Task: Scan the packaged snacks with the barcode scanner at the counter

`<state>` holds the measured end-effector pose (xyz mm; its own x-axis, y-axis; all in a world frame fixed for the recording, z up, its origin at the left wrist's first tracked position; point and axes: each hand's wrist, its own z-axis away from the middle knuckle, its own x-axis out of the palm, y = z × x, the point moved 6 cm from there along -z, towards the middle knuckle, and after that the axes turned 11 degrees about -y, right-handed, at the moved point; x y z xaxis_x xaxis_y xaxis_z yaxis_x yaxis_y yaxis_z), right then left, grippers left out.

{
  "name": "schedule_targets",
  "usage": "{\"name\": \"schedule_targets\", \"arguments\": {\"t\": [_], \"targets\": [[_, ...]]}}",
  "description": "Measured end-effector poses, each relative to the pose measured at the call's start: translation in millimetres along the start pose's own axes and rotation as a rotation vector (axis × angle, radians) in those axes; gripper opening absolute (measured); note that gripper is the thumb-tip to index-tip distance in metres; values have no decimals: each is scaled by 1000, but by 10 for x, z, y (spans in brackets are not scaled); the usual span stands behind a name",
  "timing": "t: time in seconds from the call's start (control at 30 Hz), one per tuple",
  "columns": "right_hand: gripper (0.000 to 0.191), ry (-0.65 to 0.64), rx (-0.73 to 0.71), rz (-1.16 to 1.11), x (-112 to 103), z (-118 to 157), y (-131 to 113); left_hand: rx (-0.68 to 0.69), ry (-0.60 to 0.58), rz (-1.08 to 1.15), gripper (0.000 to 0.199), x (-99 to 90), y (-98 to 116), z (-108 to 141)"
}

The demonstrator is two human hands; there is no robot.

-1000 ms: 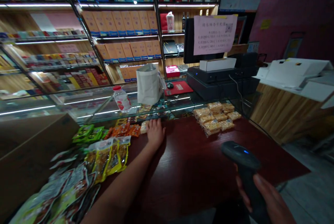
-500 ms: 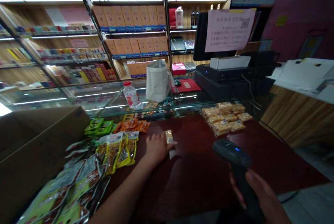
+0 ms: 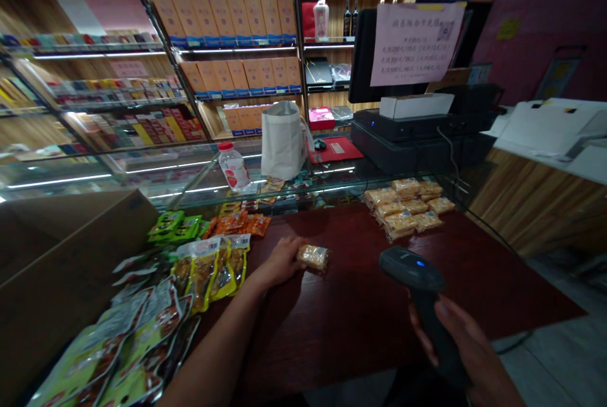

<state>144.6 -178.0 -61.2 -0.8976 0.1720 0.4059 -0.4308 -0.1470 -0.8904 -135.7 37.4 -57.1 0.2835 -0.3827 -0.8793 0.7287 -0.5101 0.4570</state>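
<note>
My left hand rests low over the dark red tabletop. Its fingers close on the left end of a small clear-wrapped pastry, which lies flat on or just above the wood. On the right, my right hand is wrapped round the handle of a black barcode scanner; a blue light glows on its head, which points left. Beyond the scanner sits a stack of similar wrapped pastries. Left of my left hand are yellow-edged snack packs and orange packets.
An open cardboard box borders the left side, beside green packets and larger snack pouches. On the glass counter behind stand a red-capped bottle, a white paper bag and a monitor with a paper notice.
The wrapped pastry has turned from upright to crosswise, and my left hand now grips its left end. The scanner has shifted slightly left in view; the whole view has moved a little too.
</note>
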Motion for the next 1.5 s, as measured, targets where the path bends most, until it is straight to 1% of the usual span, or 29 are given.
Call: {"name": "schedule_targets", "arguments": {"t": [0.07, 0.13, 0.17, 0.23, 0.3, 0.33, 0.4, 0.5, 0.63, 0.67, 0.73, 0.8, 0.9, 1.1, 1.3, 1.5], "targets": [[46, -9, 19, -6, -29, -47, 45, 2, 50, 80, 41, -27, 10, 24], [45, -30, 14, 1, -24, -83, 64, 23, 78, 264, 40, -35, 9, 21], [44, -52, 3, 9, -4, -96, 62, 31, 73, 397, 41, -23, 3, 11], [43, -93, -22, 22, 48, -111, 50, 47, 27, 683, 44, 28, -1, -14], [43, -97, -23, 21, 88, -115, 47, 63, -15, 906, 51, 71, 15, -28], [43, -89, -15, 18, 102, -114, 52, 66, -24, 975, 53, 82, 24, -29], [45, -78, 15, 23, 137, -110, 67, 52, -6, 1039, 52, 81, 34, -22], [46, -50, 8, 48, 191, -102, 61, 41, 52, 1050, 50, 45, 48, -17], [45, -43, -26, 86, 274, -100, 48, 80, 135, 1011, 71, -5, 64, -41], [44, -51, -32, 92, 293, -102, 47, 88, 151, 1002, 72, -7, 62, -48], [42, -80, -36, 103, 327, -108, 49, 99, 175, 993, 66, 0, 52, -60], [42, -127, -19, 119, 364, -116, 57, 100, 182, 986, 58, 18, 41, -65], [42, -165, -16, 143, 399, -124, 49, 92, 185, 965, 54, 32, 33, -62], [43, -158, -29, 165, 408, -124, 38, 82, 198, 938, 53, 33, 14, -68], [44, -132, -51, 187, 414, -112, 25, 90, 245, 882, 51, 43, -11, -83], [45, -165, -33, 214, 422, -117, 55, 41, 208, 923, 55, 74, -10, -85]]}}
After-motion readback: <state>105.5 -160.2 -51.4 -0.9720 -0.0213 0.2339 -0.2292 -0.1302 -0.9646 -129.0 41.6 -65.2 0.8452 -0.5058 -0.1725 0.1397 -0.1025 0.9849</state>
